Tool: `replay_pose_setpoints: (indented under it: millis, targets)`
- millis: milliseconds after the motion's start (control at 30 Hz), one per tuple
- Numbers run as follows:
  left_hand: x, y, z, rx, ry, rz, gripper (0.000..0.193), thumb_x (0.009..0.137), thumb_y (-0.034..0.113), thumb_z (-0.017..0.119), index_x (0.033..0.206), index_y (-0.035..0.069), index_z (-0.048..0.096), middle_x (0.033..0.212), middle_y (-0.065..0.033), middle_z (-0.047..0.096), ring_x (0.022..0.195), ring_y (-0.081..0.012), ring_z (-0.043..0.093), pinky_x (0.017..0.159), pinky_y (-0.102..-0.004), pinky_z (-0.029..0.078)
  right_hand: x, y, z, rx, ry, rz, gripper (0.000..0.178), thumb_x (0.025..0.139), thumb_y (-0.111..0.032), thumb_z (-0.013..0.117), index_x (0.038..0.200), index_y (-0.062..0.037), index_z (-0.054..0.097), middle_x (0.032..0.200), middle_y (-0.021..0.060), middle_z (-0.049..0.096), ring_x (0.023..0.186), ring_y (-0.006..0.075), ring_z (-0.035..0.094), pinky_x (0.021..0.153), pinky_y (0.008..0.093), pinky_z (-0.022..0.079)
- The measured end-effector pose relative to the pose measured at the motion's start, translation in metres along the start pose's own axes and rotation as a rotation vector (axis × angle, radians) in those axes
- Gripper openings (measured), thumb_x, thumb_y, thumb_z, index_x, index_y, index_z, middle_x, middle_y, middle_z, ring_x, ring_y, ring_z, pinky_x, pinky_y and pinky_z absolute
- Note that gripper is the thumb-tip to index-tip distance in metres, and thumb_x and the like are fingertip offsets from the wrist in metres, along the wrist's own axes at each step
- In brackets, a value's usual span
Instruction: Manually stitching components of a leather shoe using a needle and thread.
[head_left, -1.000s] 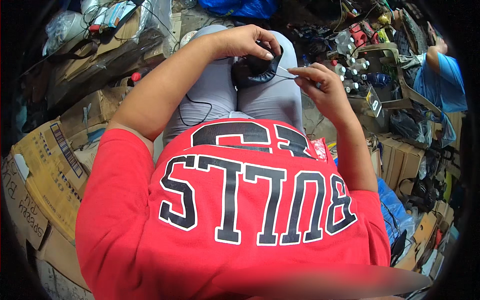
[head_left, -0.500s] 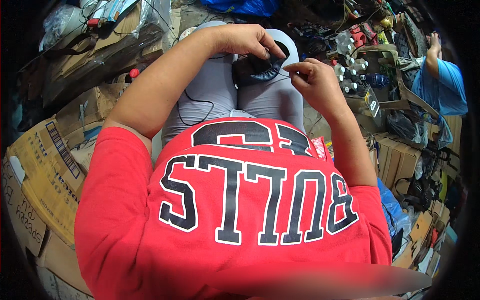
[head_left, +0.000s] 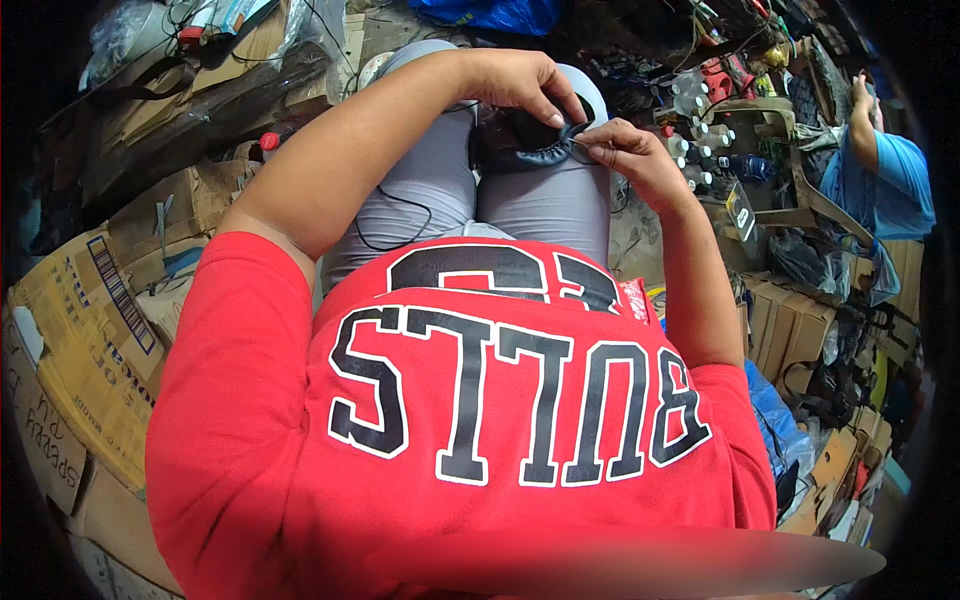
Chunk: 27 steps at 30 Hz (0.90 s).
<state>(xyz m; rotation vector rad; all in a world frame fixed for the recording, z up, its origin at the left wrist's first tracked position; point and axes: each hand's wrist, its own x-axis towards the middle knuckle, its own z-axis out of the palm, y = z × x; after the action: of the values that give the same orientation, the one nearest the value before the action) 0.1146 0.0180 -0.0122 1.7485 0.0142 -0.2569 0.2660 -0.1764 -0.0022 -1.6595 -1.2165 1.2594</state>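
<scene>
A black leather piece, shaped like a shoe with a puckered rim, rests on my right thigh close to the knee. My left hand reaches over from the left, its thumb and fingers closed on the far edge of the piece. Against the same rim, my right hand is closed in a pinch on something thin, too small to name. A thin black cord loops over my left thigh; its upper end is hidden behind my left arm. Grey trousers cover my legs.
Flattened cardboard boxes lie at the left. Several small bottles stand right of my knee, beside a wooden frame. Further right is another person in a blue garment. A blue plastic sheet lies ahead.
My right hand has come in to the rim of the leather piece, where a stretched thread showed earlier. My left hand has shifted slightly right and down along the edge.
</scene>
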Motion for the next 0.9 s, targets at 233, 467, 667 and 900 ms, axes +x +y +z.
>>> replay_pose_setpoints:
  millis: [233,467,667,900]
  targets:
    - [-0.002,0.004,-0.001,0.081,0.03,0.025,0.035,0.077,0.012,0.068,0.111,0.002,0.065,0.102,-0.0077,0.067,0.094,-0.0145,0.059,0.09,-0.0275,0.043,0.007,0.006,0.014,0.057,0.077,-0.009,0.017,0.082,-0.007,0.067,0.098,-0.0043,0.069,0.09,0.0004,0.06,0.085,0.0096,0.056,0.078,0.0249,0.045]
    - [-0.023,0.004,0.01,0.349,0.536,0.041,0.035,0.075,0.001,0.06,0.109,0.008,0.066,0.099,-0.007,0.06,0.088,-0.0173,0.057,0.079,-0.029,0.046,-0.004,-0.019,0.033,-0.24,0.275,-0.217,0.018,0.077,-0.004,0.07,0.094,-0.0081,0.07,0.078,0.0014,0.056,0.065,0.0067,0.054,0.057,0.0226,0.045]
    - [-0.075,0.009,0.041,0.483,0.667,0.099,0.033,0.076,-0.007,0.054,0.102,0.009,0.067,0.089,-0.0071,0.056,0.082,-0.018,0.056,0.07,-0.0281,0.046,-0.019,-0.018,0.045,-0.459,0.344,-0.211,0.02,0.077,-0.006,0.067,0.096,-0.0115,0.07,0.077,0.006,0.058,0.065,0.0159,0.058,0.061,0.03,0.045]
    - [-0.073,-0.003,0.069,0.978,0.854,0.143,0.017,0.072,0.004,0.069,0.088,0.011,0.07,0.073,-0.0058,0.056,0.072,-0.0212,0.054,0.066,-0.0305,0.044,-0.024,-0.011,0.06,-0.695,0.451,-0.327,0.029,0.077,-0.008,0.064,0.105,-0.0161,0.067,0.078,0.0059,0.055,0.073,0.0211,0.056,0.072,0.0329,0.041]
